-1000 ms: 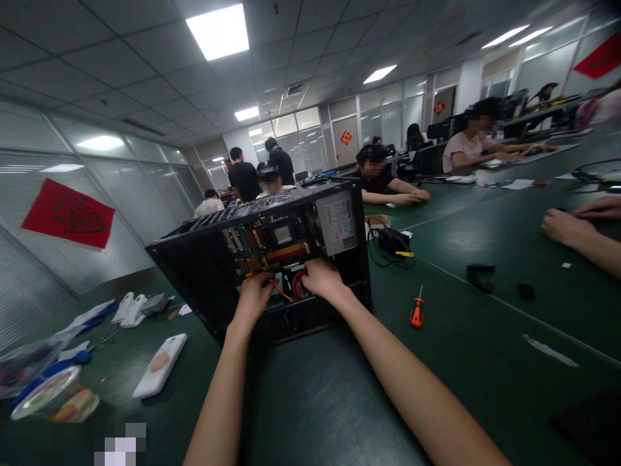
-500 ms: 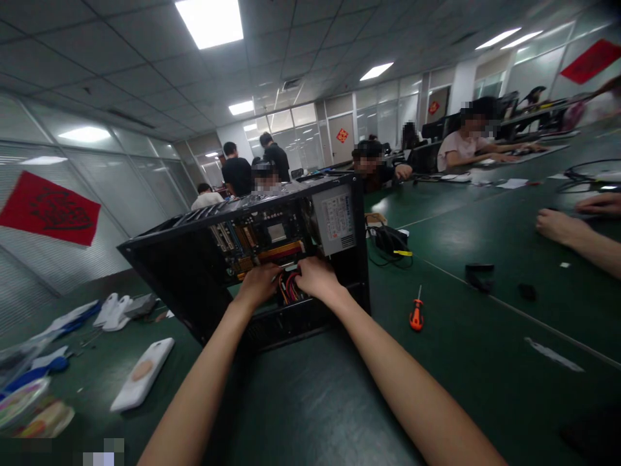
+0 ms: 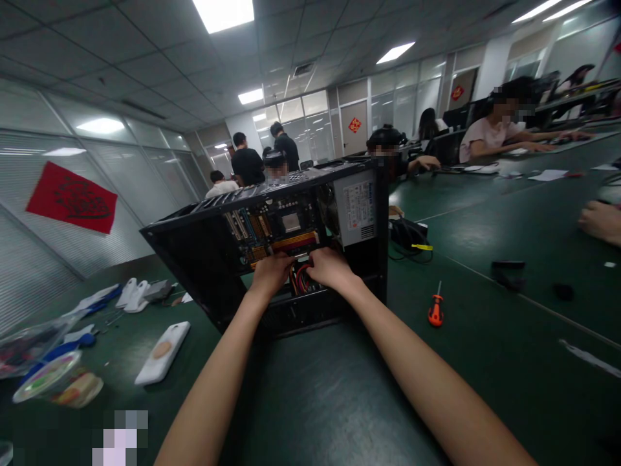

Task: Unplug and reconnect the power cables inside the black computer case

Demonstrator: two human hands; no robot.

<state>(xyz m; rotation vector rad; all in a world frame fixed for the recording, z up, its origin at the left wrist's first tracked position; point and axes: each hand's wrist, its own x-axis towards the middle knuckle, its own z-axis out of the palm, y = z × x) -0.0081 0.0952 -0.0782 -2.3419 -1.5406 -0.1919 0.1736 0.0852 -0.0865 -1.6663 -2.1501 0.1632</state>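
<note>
An open black computer case [image 3: 194, 272] stands on the green table, with its inside facing me. Its motherboard [image 3: 262, 226] shows slots and a silver processor square, and a labelled power supply [image 3: 356, 210] sits at the upper right. Both my hands reach in at the motherboard's lower edge, beside the yellow and red memory slots [image 3: 297, 243]. My left hand [image 3: 272, 275] has its fingers curled and pressed together. Close to it, my right hand [image 3: 332, 266] is closed too. Multicoloured cables [image 3: 301, 278] bunch between and just below the hands. What the fingertips grip is hidden.
An orange screwdriver [image 3: 436, 312] lies right of the case, near a black cable bundle [image 3: 410, 238] with a yellow tag. On the left are a white phone [image 3: 163, 353], a plastic food tub [image 3: 58, 382] and bags. Black parts [image 3: 508, 273] lie further right; several people sit around.
My view has turned slightly left, so the case and table items appear further right. Both hands stay at the same spot inside the case, with little visible movement.
</note>
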